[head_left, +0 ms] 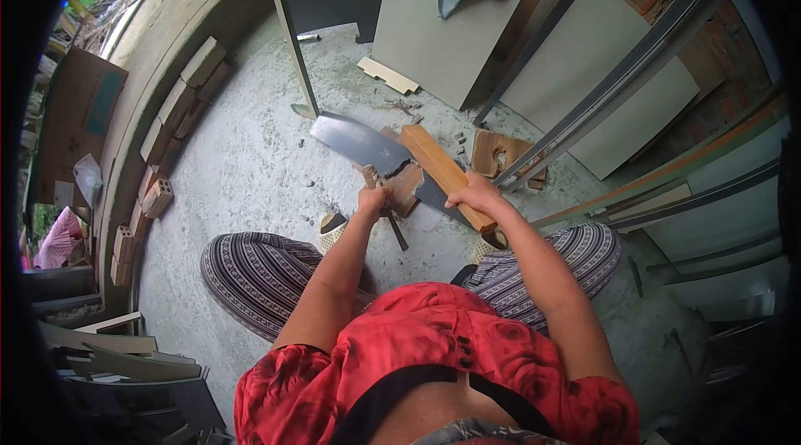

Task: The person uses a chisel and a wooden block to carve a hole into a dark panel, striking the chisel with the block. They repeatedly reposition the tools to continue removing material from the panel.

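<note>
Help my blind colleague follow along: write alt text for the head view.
Left hand holds a chisel-like tool, right hand grips a squared wooden block above a grey sheet with a jagged edge on a concrete floor; panels lean beyond.

Squared wooden block — aslant over jagged grey sheet — slim tool, perhaps metal, alongside.

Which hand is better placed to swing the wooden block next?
Right, I'd judge: the right hand already grips the block near one end, while the left hand is taken up by a narrow tool.
</note>
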Demonstrator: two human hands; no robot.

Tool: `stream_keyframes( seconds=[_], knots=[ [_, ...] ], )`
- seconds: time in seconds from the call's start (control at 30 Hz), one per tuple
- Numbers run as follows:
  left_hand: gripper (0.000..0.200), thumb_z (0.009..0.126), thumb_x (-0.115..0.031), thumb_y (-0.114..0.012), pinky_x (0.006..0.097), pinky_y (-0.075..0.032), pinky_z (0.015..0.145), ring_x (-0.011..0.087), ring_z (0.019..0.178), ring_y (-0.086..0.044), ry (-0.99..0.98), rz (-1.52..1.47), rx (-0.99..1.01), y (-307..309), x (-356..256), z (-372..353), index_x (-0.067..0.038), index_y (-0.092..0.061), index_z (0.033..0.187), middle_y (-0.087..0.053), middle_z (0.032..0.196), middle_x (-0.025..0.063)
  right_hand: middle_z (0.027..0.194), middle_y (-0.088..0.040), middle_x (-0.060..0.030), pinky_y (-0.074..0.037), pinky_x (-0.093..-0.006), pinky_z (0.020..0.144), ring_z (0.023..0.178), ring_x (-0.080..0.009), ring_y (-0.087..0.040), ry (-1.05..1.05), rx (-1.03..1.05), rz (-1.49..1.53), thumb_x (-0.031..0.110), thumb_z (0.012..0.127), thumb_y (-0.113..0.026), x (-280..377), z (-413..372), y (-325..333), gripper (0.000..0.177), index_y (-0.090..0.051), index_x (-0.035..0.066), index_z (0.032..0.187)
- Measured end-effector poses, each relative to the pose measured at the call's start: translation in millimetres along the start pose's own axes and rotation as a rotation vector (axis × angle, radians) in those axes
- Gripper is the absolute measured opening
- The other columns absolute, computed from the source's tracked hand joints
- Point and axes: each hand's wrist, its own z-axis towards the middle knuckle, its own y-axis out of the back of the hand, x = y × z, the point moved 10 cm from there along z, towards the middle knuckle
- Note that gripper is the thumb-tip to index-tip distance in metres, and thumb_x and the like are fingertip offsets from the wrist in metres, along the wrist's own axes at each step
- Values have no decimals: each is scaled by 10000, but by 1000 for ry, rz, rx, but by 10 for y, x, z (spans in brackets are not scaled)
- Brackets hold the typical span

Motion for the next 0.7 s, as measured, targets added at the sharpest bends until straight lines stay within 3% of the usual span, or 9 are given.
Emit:
stream_keyframes(
  seconds=[0.2, 0.27, 0.3, 0.33, 0.37, 0.47, 0.53, 0.6, 0.7],
  knots=[
    [126, 695, -90, -691, 324, -455, 466, 178, 513, -552, 13, -22, 47, 17, -15, 53, -20, -587, 702, -576, 636, 66, 1093, -582, -242, -432, -364, 884, 1045, -347, -559, 39, -130, 69, 415, 512, -770, 95, 63, 104, 825, -504, -37, 1148],
    [162, 707, -125, -687, 370, -496, 465, 208, 497, -549, -11, 59, -25, 46, -78, 18, -12, -572, 714, -558, 626, 77, 1107, -579, -241, -433, -374, 895, 1066, -345, -553, 17, -195, -21, 429, 525, -771, 26, 116, 87, 821, -499, -28, 1152],
    [244, 635, -150, -725, 362, -501, 509, 228, 573, -617, -23, 151, -78, 93, -118, 21, 33, -624, 760, -629, 703, 115, 1115, -574, -247, -433, -382, 896, 1061, -347, -555, -9, -211, -55, 416, 534, -771, -27, 133, 69, 812, -491, -29, 1153],
    [186, 638, -125, -713, 348, -484, 460, 208, 498, -579, -79, 212, -99, 95, -269, -81, 5, -597, 702, -593, 634, 92, 1123, -568, -253, -434, -390, 898, 1056, -349, -557, -36, -229, -89, 404, 543, -772, -82, 143, 61, 803, -483, -30, 1155],
    [285, 572, -205, -726, 340, -501, 521, 230, 566, -631, -128, 330, -116, 98, -383, -104, 30, -632, 703, -634, 661, 133, 1121, -572, -248, -431, -396, 902, 1059, -351, -556, -60, -213, -101, 404, 545, -772, -126, 157, 45, 799, -480, -26, 1152],
    [241, 568, -169, -726, 327, -474, 485, 206, 520, -601, -164, 342, -85, 2, -820, -340, 11, -611, 680, -615, 627, 105, 1108, -583, -238, -429, -407, 904, 1055, -354, -559, -69, -218, -136, 406, 549, -772, -236, 224, -12, 789, -470, -15, 1145],
    [209, 589, -117, -715, 310, -440, 462, 171, 485, -545, -324, 42, 85, -210, -1398, -721, -9, -564, 686, -579, 608, 59, 1097, -590, -231, -430, -413, 900, 1049, -356, -563, -59, -243, -155, 408, 551, -772, -230, 223, -55, 784, -465, -8, 1141],
    [200, 613, -76, -702, 288, -414, 457, 143, 485, -501, -409, -3, 278, -393, -1900, -921, -34, -534, 714, -550, 616, 29, 1084, -596, -223, -437, -422, 887, 1036, -363, -569, -8, -227, -177, 419, 553, -772, -119, 171, -115, 775, -461, 3, 1129],
    [162, 664, -67, -712, 285, -422, 484, 124, 541, -531, -705, 153, 364, -407, -2726, -1547, -14, -599, 767, -591, 706, 55, 1107, -586, -209, -440, -414, 893, 1051, -346, -566, 12, -153, -207, 415, 551, -769, -121, 294, -339, 802, -427, 10, 1153]
  ],
)
